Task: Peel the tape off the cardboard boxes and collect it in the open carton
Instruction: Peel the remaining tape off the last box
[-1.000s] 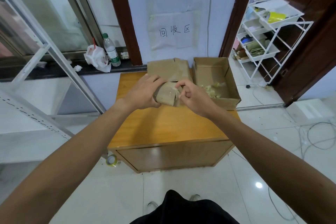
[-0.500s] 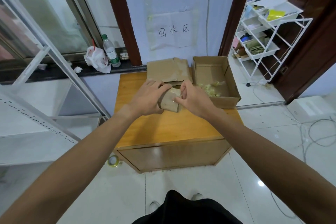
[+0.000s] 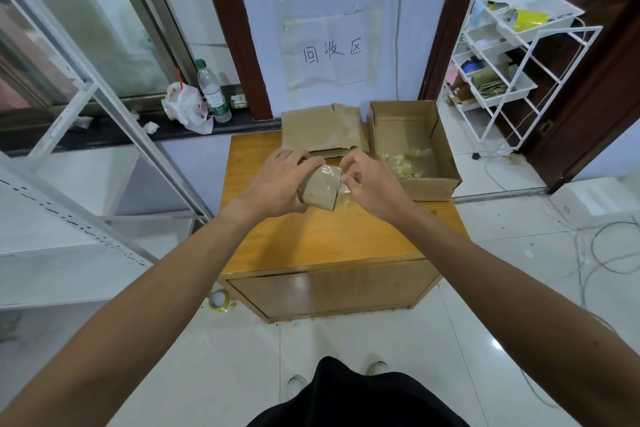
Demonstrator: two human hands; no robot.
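gripping the small cardboard box (image 3: 320,192) in our left hand (image 3: 277,184), we pinch a strip of clear tape (image 3: 344,190) at its edge with our right hand (image 3: 372,184), just beside the open carton (image 3: 429,188).

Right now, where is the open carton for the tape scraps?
In the head view, the open carton sits at the back right of the wooden cabinet top, right of the flattened cardboard and beyond the right hand.
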